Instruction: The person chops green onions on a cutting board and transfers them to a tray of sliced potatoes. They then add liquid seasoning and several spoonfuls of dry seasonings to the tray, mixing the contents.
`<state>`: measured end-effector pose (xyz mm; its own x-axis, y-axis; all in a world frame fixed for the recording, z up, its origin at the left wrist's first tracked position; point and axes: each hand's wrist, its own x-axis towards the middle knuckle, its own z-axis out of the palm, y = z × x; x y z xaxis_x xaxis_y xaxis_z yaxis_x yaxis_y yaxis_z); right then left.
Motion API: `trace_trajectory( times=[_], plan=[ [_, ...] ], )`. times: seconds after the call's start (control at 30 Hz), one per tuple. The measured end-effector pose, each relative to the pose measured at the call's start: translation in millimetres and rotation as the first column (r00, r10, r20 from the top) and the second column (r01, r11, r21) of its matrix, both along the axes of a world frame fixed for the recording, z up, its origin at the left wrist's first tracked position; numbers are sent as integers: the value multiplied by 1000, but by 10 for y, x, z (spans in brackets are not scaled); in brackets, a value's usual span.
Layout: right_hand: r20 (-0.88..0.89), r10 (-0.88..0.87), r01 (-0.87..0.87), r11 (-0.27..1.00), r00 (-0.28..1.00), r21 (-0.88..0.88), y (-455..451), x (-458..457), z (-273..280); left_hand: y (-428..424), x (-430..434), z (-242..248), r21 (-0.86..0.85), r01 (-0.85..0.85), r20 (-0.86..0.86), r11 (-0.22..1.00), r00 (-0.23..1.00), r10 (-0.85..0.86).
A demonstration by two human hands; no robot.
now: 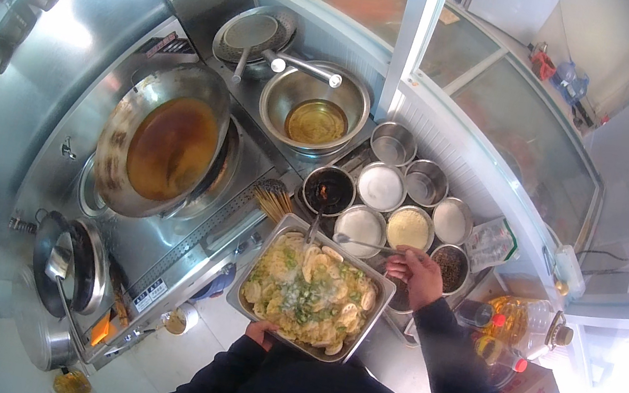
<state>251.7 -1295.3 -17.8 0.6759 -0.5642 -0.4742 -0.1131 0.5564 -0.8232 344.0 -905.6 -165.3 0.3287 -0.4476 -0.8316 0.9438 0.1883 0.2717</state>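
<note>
My left hand (262, 334) grips the lower left rim of a rectangular stainless-steel tray (377, 321) held in front of my body. Pale sliced food (324, 318), chopped green onion (309, 304) and a patch of white powder fill the tray. In my right hand (417, 276) is a metal spoon (369, 245), its head near the tray's far rim beside a bowl of white seasoning (359, 229). Another metal utensil handle (314, 228) reaches from a bowl of dark sauce (329, 190) over the tray's edge.
A tilted wok (174, 150) of brown liquid sits on the stove at left. Behind stands a steel basin of oil (316, 121). Several seasoning pots surround a yellow powder (410, 228). A bamboo brush (274, 201) lies near the tray; oil bottles (520, 318) stand at right.
</note>
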Motion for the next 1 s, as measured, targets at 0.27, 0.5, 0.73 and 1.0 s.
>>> trace_trajectory(
  times=[0.27, 0.5, 0.73, 1.0],
  plan=[
    [22, -232, 226, 912, 972, -343, -790, 528, -761, 52, -56, -64, -29, -10, 53, 1000, 999, 12],
    [-16, -290, 287, 954, 957, -90, -817, 1055, -1076, 139, -116, -123, -57, -59, 85, 997, 994, 64],
    [29, -348, 330, 911, 937, 246, -926, 693, -980, 55, -133, -103, 13, -45, 77, 999, 996, 44],
    [132, -261, 218, 938, 956, 271, -885, 360, -578, 36, -70, -108, -34, -40, 37, 999, 998, 42]
  ],
)
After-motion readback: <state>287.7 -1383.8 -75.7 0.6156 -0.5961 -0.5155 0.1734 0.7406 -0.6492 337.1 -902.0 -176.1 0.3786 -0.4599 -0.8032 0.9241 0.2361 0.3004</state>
